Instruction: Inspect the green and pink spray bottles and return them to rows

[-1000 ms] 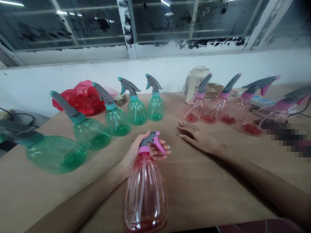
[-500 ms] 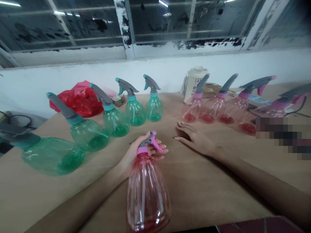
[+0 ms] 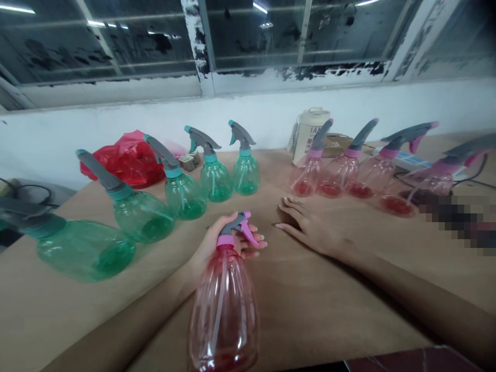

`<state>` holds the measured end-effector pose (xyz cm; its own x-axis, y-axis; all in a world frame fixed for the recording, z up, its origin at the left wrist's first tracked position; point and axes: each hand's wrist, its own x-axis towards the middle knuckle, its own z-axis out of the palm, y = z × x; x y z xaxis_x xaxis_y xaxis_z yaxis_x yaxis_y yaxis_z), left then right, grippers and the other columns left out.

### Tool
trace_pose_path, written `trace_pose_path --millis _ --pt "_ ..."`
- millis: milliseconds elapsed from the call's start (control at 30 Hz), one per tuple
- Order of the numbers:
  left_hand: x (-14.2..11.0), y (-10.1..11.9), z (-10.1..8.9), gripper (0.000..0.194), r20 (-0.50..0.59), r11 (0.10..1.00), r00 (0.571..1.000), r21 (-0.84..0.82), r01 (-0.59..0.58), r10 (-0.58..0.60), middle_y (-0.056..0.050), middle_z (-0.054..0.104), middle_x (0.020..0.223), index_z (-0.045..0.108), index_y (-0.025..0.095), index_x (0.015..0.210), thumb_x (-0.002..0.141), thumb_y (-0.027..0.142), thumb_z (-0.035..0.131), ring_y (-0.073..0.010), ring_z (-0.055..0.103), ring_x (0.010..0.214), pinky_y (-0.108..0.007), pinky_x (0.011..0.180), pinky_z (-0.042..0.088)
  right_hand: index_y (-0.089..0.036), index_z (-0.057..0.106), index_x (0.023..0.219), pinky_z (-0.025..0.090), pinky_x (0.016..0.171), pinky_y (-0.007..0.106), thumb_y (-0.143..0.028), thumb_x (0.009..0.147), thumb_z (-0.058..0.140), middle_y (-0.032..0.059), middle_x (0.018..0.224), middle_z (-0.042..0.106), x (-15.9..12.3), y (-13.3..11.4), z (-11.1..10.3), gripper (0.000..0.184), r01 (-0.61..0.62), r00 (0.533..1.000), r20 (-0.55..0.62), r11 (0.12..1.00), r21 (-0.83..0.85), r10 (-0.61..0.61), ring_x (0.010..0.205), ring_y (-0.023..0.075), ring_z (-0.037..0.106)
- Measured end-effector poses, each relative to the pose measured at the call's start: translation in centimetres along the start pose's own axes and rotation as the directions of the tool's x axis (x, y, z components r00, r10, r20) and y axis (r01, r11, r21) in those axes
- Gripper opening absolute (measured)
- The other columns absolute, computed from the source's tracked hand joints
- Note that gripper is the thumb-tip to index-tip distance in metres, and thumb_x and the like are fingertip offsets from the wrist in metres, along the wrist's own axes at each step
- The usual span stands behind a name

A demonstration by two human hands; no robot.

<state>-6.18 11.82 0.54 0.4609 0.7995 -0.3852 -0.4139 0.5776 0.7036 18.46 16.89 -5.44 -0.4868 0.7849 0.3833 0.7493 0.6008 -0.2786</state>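
Note:
My left hand (image 3: 217, 240) is wrapped round the grey neck of a clear pink spray bottle (image 3: 225, 310), its thumb over the top of the head and its fingertips past the pink trigger. The bottle's base comes toward me, at the bottom of the view. My right hand (image 3: 306, 222) rests on the table with fingers stretched and nothing in them. Beyond it stand several pink spray bottles (image 3: 339, 173) in a row. Several green spray bottles (image 3: 186, 194) with grey and teal heads form another row beyond and left of my left hand.
On the wooden table (image 3: 302, 305) a red plastic bag (image 3: 127, 160) lies at the back left. A cream canister (image 3: 310, 132) stands against the white wall (image 3: 155, 119), with a brown packet (image 3: 338, 144) beside it. Dark cables (image 3: 470, 178) lie at the right.
The base of the held pink spray bottle has swung slightly to the left. My right hand has shifted a little to the left on the table.

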Motion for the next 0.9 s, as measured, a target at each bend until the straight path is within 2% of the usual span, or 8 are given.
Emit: trace_pose_path --millis 233,333,467,600,900 --pt "-0.51 -0.27 0.55 0.025 -0.021 0.996 0.997 0.033 -0.077 0.078 -0.003 0.059 0.056 0.06 0.014 0.067 0.079 0.035 0.059 -0.0127 0.057 0.05 -0.023 0.048 0.045 -0.013 0.049 0.131 0.028 0.111 0.049 -0.056 0.09 0.036 0.0153 0.142 0.042 -0.16 -0.85 0.06 0.061 -0.024 1.0 0.005 1.0 0.004 0.024 0.136 0.0283 0.032" --pt "-0.21 -0.22 0.5 0.023 -0.084 0.991 0.988 0.039 -0.124 0.127 -0.006 0.065 0.065 0.062 0.013 0.071 0.08 0.034 0.059 -0.0168 0.065 0.062 -0.024 0.056 0.049 -0.016 0.048 0.132 0.028 0.111 0.051 -0.055 0.091 0.036 0.0142 0.142 0.042 -0.14 -0.93 0.02 0.059 -0.028 1.0 -0.009 0.999 0.025 0.029 0.135 0.0287 0.032" --pt "0.33 0.04 0.03 0.03 -0.069 0.999 0.996 -0.002 -0.048 0.047 -0.014 0.07 0.086 0.066 0.01 0.083 0.084 0.037 0.053 -0.0246 0.068 0.086 -0.032 0.079 0.052 -0.015 0.048 0.132 0.028 0.111 0.05 -0.055 0.091 0.036 0.0142 0.142 0.042 -0.16 -0.82 0.04 0.059 -0.027 1.0 -0.006 1.0 0.012 0.027 0.136 0.0284 0.032" --pt "0.4 0.04 -0.25 0.037 -0.025 0.999 0.999 -0.006 -0.04 0.04 -0.017 0.071 0.088 0.067 0.007 0.088 0.087 0.038 0.046 -0.0265 0.068 0.089 -0.036 0.083 0.051 -0.011 0.049 0.131 0.029 0.112 0.047 -0.055 0.09 0.036 0.0163 0.142 0.042 -0.12 -0.73 -0.12 0.062 -0.018 1.0 0.008 1.0 -0.009 0.018 0.135 0.028 0.033" --pt "0.15 0.04 0.12 0.036 -0.032 0.999 0.999 0.013 -0.037 0.037 -0.016 0.071 0.086 0.066 0.008 0.087 0.086 0.039 0.047 -0.0252 0.068 0.085 -0.035 0.081 0.051 -0.017 0.048 0.133 0.031 0.11 0.049 -0.057 0.089 0.038 0.0132 0.142 0.043 -0.04 -0.38 -0.26 0.06 -0.006 1.0 0.008 1.0 0.022 0.006 0.134 0.0278 0.035"
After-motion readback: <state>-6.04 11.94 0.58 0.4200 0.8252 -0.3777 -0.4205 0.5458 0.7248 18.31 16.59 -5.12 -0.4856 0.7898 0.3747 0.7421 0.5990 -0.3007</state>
